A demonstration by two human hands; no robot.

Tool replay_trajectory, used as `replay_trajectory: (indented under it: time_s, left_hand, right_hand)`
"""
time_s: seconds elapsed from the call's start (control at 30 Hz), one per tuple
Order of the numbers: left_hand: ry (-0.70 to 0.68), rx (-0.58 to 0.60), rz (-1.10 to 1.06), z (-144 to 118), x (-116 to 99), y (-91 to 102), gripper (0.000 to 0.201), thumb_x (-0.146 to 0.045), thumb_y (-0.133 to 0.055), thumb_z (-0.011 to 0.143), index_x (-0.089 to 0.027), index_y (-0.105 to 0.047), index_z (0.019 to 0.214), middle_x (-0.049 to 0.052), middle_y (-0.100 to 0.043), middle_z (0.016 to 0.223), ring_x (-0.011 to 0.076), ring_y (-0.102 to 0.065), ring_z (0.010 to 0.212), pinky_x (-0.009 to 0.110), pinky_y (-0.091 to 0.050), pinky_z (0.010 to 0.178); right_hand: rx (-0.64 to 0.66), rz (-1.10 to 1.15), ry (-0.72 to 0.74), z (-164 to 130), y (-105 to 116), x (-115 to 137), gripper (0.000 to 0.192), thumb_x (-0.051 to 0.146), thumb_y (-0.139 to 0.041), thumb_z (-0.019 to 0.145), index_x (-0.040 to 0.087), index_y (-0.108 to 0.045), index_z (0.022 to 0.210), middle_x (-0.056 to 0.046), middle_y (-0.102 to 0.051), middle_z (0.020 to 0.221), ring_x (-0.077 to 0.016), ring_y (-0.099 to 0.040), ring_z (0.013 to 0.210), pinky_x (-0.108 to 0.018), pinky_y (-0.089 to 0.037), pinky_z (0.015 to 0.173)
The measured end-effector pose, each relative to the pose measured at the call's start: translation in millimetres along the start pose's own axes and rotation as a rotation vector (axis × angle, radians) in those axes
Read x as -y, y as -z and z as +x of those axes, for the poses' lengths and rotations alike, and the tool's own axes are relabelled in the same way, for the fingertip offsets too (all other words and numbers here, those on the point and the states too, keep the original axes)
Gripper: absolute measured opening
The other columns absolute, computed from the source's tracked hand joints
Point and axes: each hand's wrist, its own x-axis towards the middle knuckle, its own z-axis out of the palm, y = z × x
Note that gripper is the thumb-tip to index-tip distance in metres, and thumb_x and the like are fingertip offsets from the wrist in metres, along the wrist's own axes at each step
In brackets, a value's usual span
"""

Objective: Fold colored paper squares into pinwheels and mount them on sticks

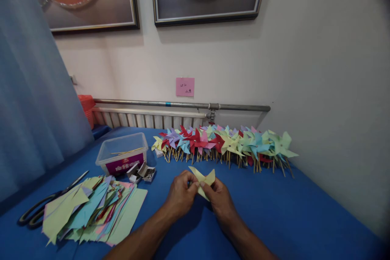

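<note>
Both hands hold one pale yellow paper pinwheel (201, 176), partly folded, above the blue table. My left hand (182, 191) pinches it near its centre with thumb and fingers. From the other side, my right hand (219, 196) grips it, the thumb pressed on the folded paper. Two of its points stick up between the hands; its lower part is partly covered by fingers. Just beyond lies a long row of finished paper pinwheels (198, 140) on thin wooden sticks, in red, yellow, blue, green, pink and purple.
Left on the blue table (274, 219) lie a pile of cut coloured paper (91, 207) and black-handled scissors (39, 211). Behind them stand a clear plastic tub (122, 146) with a few sticks and small open boxes (148, 172) of metal pins. A blue curtain (36, 81) hangs at left.
</note>
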Motion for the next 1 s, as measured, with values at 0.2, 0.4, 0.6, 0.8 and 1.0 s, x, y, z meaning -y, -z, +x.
replay_trajectory:
  time_s: [0.2,0.4,0.6,0.8,1.0]
  left_hand:
    - [0.021,-0.012,0.012,0.2,1.8,-2.1,0.015,-0.023,-0.055,0.083,-0.019,-0.058,0.07,0.0,-0.06,0.075,0.0147,-0.056,0.073,0.027,-0.041,0.072]
    - [0.015,-0.024,0.012,-0.3,2.2,-2.6,0.015,-0.022,-0.054,0.083,-0.019,-0.058,0.07,-0.001,-0.059,0.074,0.0146,-0.056,0.073,0.027,-0.041,0.071]
    - [0.027,-0.013,0.009,-0.2,3.3,-2.6,0.014,-0.022,-0.054,0.083,-0.019,-0.058,0.07,-0.001,-0.059,0.074,0.0146,-0.056,0.073,0.027,-0.04,0.071]
    - [0.033,-0.003,0.014,0.0,1.8,-2.1,0.015,-0.022,-0.054,0.084,-0.019,-0.057,0.069,-0.001,-0.058,0.074,0.0147,-0.056,0.074,0.027,-0.04,0.072]
    - [0.049,0.004,0.019,0.0,0.3,-0.8,0.014,-0.023,-0.053,0.083,-0.019,-0.057,0.07,-0.001,-0.058,0.075,0.0147,-0.055,0.074,0.027,-0.039,0.072]
  right_hand:
    - [0.006,0.013,-0.014,0.3,-0.2,-0.8,0.048,0.057,-0.08,0.069,0.018,-0.07,0.093,-0.004,-0.074,0.079,-0.022,-0.065,0.072,-0.031,-0.049,0.067]
    - [-0.009,0.015,0.013,-0.5,-2.0,-1.9,0.047,0.059,-0.081,0.068,0.018,-0.07,0.09,-0.002,-0.071,0.074,-0.0203,-0.063,0.067,-0.03,-0.047,0.065]
    - [-0.019,0.0,0.009,-1.9,-2.1,0.9,0.046,0.057,-0.081,0.067,0.018,-0.068,0.089,-0.001,-0.069,0.072,-0.0195,-0.061,0.066,-0.029,-0.045,0.063]
    - [-0.006,0.012,0.004,-1.7,-1.7,0.6,0.049,0.06,-0.08,0.068,0.018,-0.068,0.089,-0.003,-0.07,0.075,-0.0201,-0.062,0.069,-0.029,-0.047,0.064]
    - [0.01,0.027,0.001,-1.3,0.1,-3.2,0.049,0.059,-0.081,0.068,0.017,-0.069,0.091,-0.001,-0.068,0.072,-0.0165,-0.058,0.065,-0.027,-0.044,0.061]
